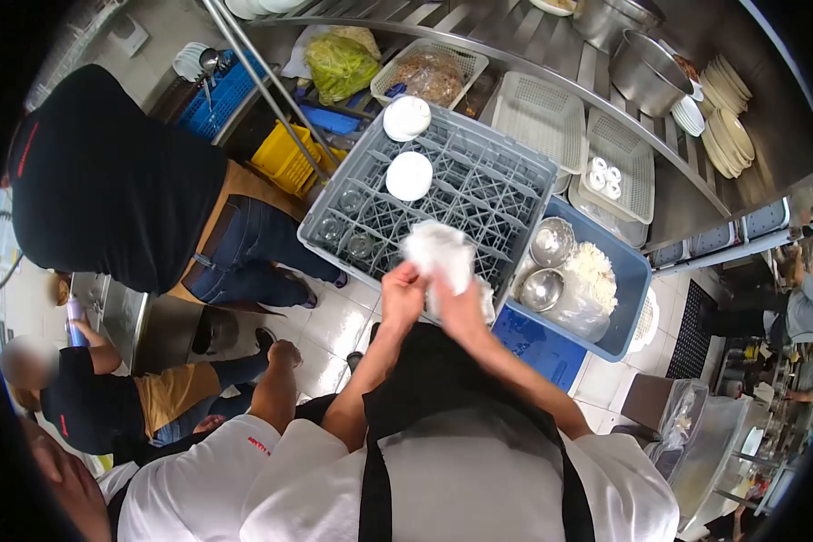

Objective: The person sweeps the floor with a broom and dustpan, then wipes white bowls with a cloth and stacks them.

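Both hands meet at a white cloth [439, 251] over the near edge of a grey dishwasher rack [533, 163]. My left hand [403, 296] pinches the cloth's left side with its fingers closed. Smeared by motion, my right hand [457, 305] is closed on the cloth from the right; whatever the cloth may wrap is hidden. Two groups of round white dishes, one at the far corner [407, 118] and one nearer the middle [409, 176], sit in the rack. Clear glasses [359, 244] occupy its left compartments.
Right of the rack, a blue-grey tub [637, 312] contains metal bowls [542, 290] and crumpled white material [591, 275]. White baskets [540, 108] stand behind, below a metal shelf [515, 54] with pots. One co-worker [117, 181] stands at left; another person's white sleeve [217, 479] is close beside me.
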`<state>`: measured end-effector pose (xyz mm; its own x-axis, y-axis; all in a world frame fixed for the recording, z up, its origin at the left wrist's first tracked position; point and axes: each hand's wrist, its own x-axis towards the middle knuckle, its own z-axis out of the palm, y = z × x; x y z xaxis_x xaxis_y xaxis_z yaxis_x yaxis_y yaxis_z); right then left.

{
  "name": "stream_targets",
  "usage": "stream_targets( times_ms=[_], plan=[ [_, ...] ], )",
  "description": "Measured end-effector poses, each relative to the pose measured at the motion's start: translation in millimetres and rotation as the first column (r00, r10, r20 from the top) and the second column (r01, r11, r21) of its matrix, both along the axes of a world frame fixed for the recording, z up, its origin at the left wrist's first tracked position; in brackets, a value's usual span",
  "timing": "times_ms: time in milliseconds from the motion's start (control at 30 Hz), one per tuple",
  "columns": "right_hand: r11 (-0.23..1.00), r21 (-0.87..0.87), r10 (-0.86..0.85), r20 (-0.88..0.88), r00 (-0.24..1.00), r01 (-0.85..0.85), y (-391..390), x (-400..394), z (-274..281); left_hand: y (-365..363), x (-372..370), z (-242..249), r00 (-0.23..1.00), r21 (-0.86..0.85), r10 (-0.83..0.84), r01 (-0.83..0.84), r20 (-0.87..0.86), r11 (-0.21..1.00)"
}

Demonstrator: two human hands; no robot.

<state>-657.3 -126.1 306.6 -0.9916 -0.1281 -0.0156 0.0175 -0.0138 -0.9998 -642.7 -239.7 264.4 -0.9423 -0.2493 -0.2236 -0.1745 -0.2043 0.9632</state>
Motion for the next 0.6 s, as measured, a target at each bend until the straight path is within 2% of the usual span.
stream_targets(
  times_ms=[33, 67, 100, 133, 167, 200, 300, 333, 367, 433, 467, 533, 567, 600],
  plan=[
    [0.945, 0.325, 0.059, -0.276, 0.959, 0.036, -11.9, -2.2, 15.9, -0.3, -3.4, 3.6, 0.999, 0.053, 0.031, -0.029, -0.044, 0.998],
    [0.789, 0.593, 0.2, -0.494, 0.846, 0.159, -19.0, -7.5, 30.3, -0.5, -6.8, 7.6, 0.994, 0.107, 0.063, -0.054, -0.087, 0.993],
    [0.836, 0.529, 0.167, -0.502, 0.849, 0.148, -22.2, -19.3, 25.6, -0.7, -10.4, 12.4, 0.987, 0.161, 0.095, -0.074, -0.129, 0.984],
    [0.877, 0.459, 0.129, -0.505, 0.853, 0.139, -25.8, -32.9, 20.6, -13.4, -12.2, 18.0, 0.98, -0.038, -0.127, 0.123, -0.151, 0.992],
    [0.882, 0.432, 0.079, -0.533, 0.843, 0.19, -29.4, -40.4, 34.0, -21.3, -18.9, 11.8, 0.975, 0.029, -0.136, 0.143, -0.177, 0.989],
    [0.881, 0.42, 0.062, -0.56, 0.826, 0.219, -29.8, -53.1, 26.4, -28.8, -21.4, 18.5, 0.964, 0.018, -0.201, 0.208, -0.176, 0.978],
    [0.961, 0.214, -0.093, -0.347, 0.933, 0.176, -30.7, -72.8, 16.1, -38.9, -26.2, 31.7, 0.968, 0.109, -0.224, 0.236, -0.11, 0.966],
    [0.958, 0.217, -0.102, -0.346, 0.933, 0.185, -29.2, -79.8, 15.8, -42.1, -25.9, 34.2, 0.966, 0.112, -0.234, 0.246, -0.109, 0.963],
    [0.962, 0.215, -0.138, -0.139, 0.981, 0.166, -25.1, -89.5, 15.2, -45.4, -24.9, 36.2, 0.967, 0.123, -0.228, 0.242, -0.116, 0.963],
    [0.974, 0.188, -0.157, 0.164, 0.974, 0.125, -14.8, -105.3, -2.1, -50.8, -22.5, 43.4, 0.966, 0.176, -0.222, 0.243, -0.131, 0.954],
    [0.974, 0.187, -0.158, 0.162, 0.974, 0.127, -18.3, -100.9, -3.4, -49.7, -24.8, 43.6, 0.966, 0.175, -0.223, 0.245, -0.133, 0.954],
    [0.982, -0.002, -0.185, 0.162, 0.969, 0.188, -27.3, -77.4, -5.3, -40.2, -30.4, 43.1, 0.981, 0.176, -0.116, 0.143, -0.157, 0.974],
    [0.947, -0.105, -0.292, 0.124, 0.949, 0.305, -42.1, -63.1, 3.9, -38.3, -35.1, 40.9, 0.99, 0.15, -0.056, 0.075, -0.127, 0.986],
    [0.942, -0.172, -0.261, 0.166, 0.951, 0.288, -48.9, -51.8, 0.3, -38.0, -41.1, 33.1, 0.99, 0.154, -0.043, 0.063, -0.131, 0.986]
  ],
)
